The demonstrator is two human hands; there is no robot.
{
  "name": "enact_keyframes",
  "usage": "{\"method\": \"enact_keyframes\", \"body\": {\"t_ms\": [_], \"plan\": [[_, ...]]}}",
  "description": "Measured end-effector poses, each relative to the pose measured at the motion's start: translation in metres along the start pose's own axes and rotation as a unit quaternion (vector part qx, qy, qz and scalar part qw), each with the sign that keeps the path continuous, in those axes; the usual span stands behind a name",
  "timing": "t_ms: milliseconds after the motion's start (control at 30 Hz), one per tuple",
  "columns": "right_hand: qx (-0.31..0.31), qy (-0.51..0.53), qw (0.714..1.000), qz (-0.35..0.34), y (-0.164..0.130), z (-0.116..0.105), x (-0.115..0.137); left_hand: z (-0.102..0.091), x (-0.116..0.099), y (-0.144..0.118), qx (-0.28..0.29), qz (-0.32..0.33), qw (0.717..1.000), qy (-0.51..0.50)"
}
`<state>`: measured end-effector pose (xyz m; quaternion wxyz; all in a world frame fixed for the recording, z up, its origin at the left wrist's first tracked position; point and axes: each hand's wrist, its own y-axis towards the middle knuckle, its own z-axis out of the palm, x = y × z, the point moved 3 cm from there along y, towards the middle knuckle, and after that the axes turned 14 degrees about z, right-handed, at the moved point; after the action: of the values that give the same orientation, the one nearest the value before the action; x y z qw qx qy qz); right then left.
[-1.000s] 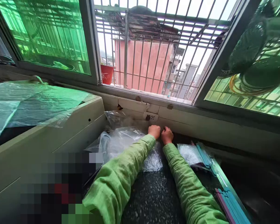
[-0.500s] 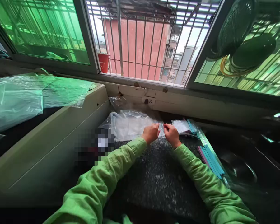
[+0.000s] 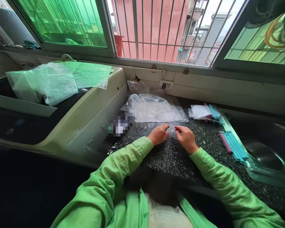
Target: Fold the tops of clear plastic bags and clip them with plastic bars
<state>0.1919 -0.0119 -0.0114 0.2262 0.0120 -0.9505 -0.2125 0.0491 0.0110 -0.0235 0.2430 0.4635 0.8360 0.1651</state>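
Note:
My left hand and my right hand are held close together above the dark speckled counter. Between their fingertips stretches a small piece of clear plastic that looks like a bag, pinched from both sides. Just beyond my hands lies a stack of clear plastic bags. To the right rest several flat teal strips with a pink strip alongside. Behind those, white and clear packets lie with more teal and pink strips.
A sink basin is at the right, with clear plastic along its near edge. At left stands a pale raised unit with plastic sheets on top. A blurred-out item sits beside it. A wall socket is below the barred window.
My view has tilted down, showing more of the counter and my clothing. My hands are slightly farther apart, and more of the clear plastic shows between them.

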Motion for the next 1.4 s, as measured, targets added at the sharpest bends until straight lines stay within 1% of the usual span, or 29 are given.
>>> {"method": "enact_keyframes", "body": {"t_ms": [100, 233, 500, 633, 933, 1100, 1233, 1400], "plan": [[-0.009, -0.042, 0.999, -0.028, -0.004, 0.004, 0.002, -0.002, 0.004, -0.006, -0.001, 0.007, 1.0, -0.005], [-0.024, -0.083, 0.994, -0.061, -0.005, 0.004, 0.001, -0.001, 0.008, -0.008, -0.003, 0.008, 1.0, -0.024], [-0.041, -0.098, 0.989, -0.099, -0.002, 0.0, -0.006, -0.003, 0.008, -0.009, 0.004, -0.008, 0.999, -0.047], [-0.04, -0.109, 0.987, -0.109, -0.002, -0.002, -0.008, -0.005, 0.009, -0.01, 0.009, -0.013, 0.998, -0.057], [-0.05, -0.117, 0.986, -0.111, 0.001, -0.005, -0.012, -0.007, 0.012, -0.01, -0.011, -0.012, 0.996, -0.09], [-0.063, -0.118, 0.984, -0.119, 0.001, -0.006, -0.011, -0.009, 0.012, -0.01, -0.022, -0.01, 0.995, -0.092], [-0.061, -0.121, 0.984, -0.118, 0.001, -0.006, -0.01, -0.012, 0.013, -0.01, -0.028, -0.017, 0.996, -0.087], [-0.062, -0.129, 0.983, -0.118, 0.0, -0.008, -0.008, -0.015, 0.016, -0.01, -0.06, -0.035, 0.993, -0.095]]}}
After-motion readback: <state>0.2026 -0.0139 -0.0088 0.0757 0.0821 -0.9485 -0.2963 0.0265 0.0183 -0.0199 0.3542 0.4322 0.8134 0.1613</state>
